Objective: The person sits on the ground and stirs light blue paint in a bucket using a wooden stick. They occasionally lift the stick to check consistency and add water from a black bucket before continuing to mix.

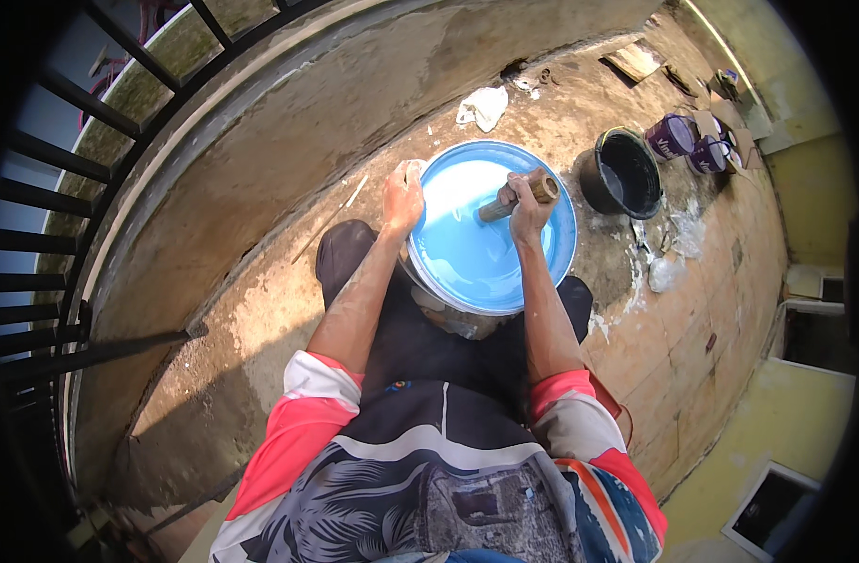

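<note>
Between my knees stands a large round bucket (pixel 568 239) of light-blue paint. My left hand (pixel 404 194) is closed over the bucket's left rim, its fingers curled at the edge. Near the right side, my right hand (pixel 529 208) is wrapped round a thick wooden stick (pixel 545 189). The stick leans at a slant, its upper end toward the right and its lower end down in the paint, where the tip is hidden. The paint's surface looks wet and glossy, with paler patches of glare.
To the right sits a black bucket (pixel 627 174) with pale smears inside. Beyond it are purple paint tins (pixel 671 137) and cardboard. Clear plastic bags (pixel 668 274) and white splashes lie on the floor. A white cloth (pixel 483 108) lies ahead. Along the left run a low wall (pixel 289 131) and black railings (pixel 49 197).
</note>
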`<state>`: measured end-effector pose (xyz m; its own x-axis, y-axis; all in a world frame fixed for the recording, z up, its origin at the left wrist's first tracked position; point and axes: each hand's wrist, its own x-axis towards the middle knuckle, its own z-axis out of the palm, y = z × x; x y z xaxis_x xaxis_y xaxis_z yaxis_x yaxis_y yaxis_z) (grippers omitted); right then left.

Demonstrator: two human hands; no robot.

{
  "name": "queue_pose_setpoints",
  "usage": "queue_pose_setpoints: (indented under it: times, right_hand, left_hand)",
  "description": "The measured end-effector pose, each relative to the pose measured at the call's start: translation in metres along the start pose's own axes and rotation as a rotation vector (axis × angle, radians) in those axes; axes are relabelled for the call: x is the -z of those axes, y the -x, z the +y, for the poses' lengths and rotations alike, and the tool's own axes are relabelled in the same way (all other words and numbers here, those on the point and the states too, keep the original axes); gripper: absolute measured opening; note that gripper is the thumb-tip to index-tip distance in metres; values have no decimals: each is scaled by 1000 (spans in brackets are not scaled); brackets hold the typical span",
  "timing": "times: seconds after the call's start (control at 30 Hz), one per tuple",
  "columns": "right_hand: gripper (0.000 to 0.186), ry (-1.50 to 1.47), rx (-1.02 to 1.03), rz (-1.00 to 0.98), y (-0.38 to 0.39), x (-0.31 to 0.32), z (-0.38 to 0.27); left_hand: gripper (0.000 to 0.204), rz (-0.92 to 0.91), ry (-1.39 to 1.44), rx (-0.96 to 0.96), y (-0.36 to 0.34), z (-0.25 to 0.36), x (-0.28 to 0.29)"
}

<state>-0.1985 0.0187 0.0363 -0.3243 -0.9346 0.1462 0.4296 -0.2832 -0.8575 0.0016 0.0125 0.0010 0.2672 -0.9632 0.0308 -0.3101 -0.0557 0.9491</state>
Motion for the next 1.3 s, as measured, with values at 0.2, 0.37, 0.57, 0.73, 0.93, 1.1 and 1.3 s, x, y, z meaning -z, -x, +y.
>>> queue_pose_setpoints:
  times: [0.2, 0.37, 0.57, 0.73, 0.93, 1.1, 1.3]
  right_hand:
    - [16, 357, 9, 37, -26, 10, -23]
    - [16, 265, 181, 122, -18, -8, -4]
    - [18, 69, -139, -192, 12, -1, -14]
    - [17, 506, 4, -18, -23, 23, -24]
    - [22, 367, 223, 27, -16, -18, 13]
    - [21, 145, -117, -209, 18, -19, -11]
    - [18, 365, -120, -136, -13, 30, -47]
  left_hand:
    - [36, -27, 11, 17, -4, 5, 3]
    - [35, -16, 38, 49, 2, 17, 5]
    - [37, -58, -6, 58, 0, 8, 5]
    - [36, -36, -11, 21, -3, 5, 5]
    - [37, -28, -26, 19, -1, 12, 4]
    - [37, -39, -57, 13, -1, 3, 5]
    - [33, -22, 33, -9, -5, -6, 2]
